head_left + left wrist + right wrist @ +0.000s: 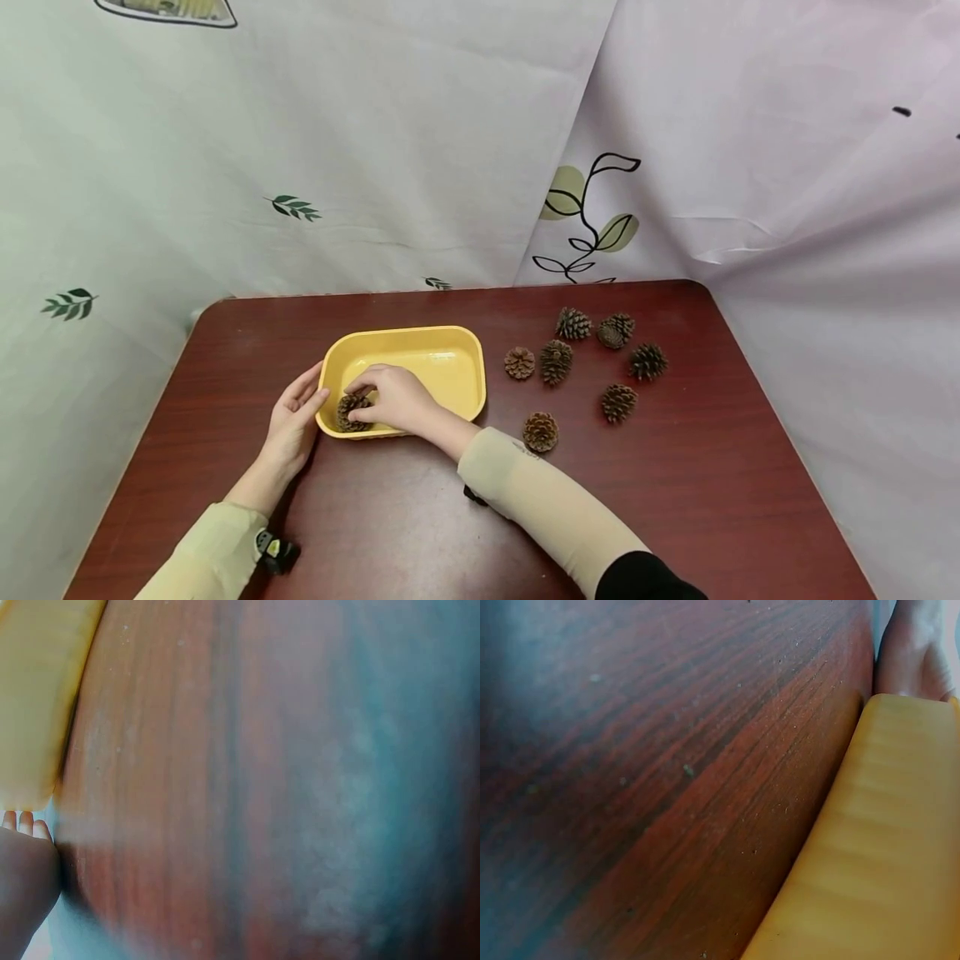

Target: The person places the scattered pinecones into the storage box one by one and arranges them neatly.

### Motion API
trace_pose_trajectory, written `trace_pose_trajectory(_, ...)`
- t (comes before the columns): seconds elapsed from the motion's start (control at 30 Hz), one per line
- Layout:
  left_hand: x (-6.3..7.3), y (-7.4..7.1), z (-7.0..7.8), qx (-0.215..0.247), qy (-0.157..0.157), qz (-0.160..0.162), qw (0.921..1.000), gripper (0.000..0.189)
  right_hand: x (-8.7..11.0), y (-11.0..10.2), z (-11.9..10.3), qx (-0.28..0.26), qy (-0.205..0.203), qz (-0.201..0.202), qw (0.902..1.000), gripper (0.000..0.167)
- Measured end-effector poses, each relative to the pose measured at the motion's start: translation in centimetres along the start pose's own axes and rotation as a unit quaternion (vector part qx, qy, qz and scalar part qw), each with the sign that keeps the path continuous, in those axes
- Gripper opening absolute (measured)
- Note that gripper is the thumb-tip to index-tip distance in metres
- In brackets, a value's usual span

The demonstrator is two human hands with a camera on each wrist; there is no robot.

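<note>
A yellow rectangular tray [405, 337] lies on the table, its left end held by my left hand [291, 421]. The thumb is on the rim and the fingers lie along the outer wall. My right hand [397, 398] reaches over the tray's front wall and grips a brown pine cone [352, 412] in its left front corner. Whether the cone touches the tray floor is hard to tell. In the left wrist view, fingertips of the left hand [26, 862] show at the end of the tray [37, 697]. The right wrist view shows the tray's outer wall [877, 825], not the right hand.
Several pine cones lie on the dark red table [720, 467] right of the tray. The closest are a small one [519, 363] and one near the right sleeve [541, 432]; another cone [648, 362] lies farthest right. A printed white cloth [375, 167] hangs behind the table.
</note>
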State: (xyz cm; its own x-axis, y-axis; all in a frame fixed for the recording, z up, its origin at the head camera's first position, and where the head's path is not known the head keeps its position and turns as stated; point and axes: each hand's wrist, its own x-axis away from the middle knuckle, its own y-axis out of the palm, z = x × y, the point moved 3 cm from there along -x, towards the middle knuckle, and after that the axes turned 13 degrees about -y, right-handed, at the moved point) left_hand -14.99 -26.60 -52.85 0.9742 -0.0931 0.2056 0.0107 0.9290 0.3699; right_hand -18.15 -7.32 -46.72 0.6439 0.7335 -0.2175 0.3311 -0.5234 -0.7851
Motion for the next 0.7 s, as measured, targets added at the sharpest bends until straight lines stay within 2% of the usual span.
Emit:
trace_pose_trajectory(0.23,0.0,0.1,0.0,0.007,0.008,-0.002,0.9999,0.043,-0.2,0.2,0.1,0.014,-0.011,-0.009,0.9998,0.038)
trace_pose_trajectory(0.47,0.0,0.2,-0.1,0.006,0.001,0.004,1.0000,0.042,0.1,-0.2,0.0,0.017,-0.004,-0.013,0.9998,0.044)
trace_pose_trajectory(0.7,0.0,0.1,0.0,0.005,0.007,0.006,0.9999,0.042,0.8,-1.6,-0.3,-0.012,0.000,0.021,0.9997,0.042)
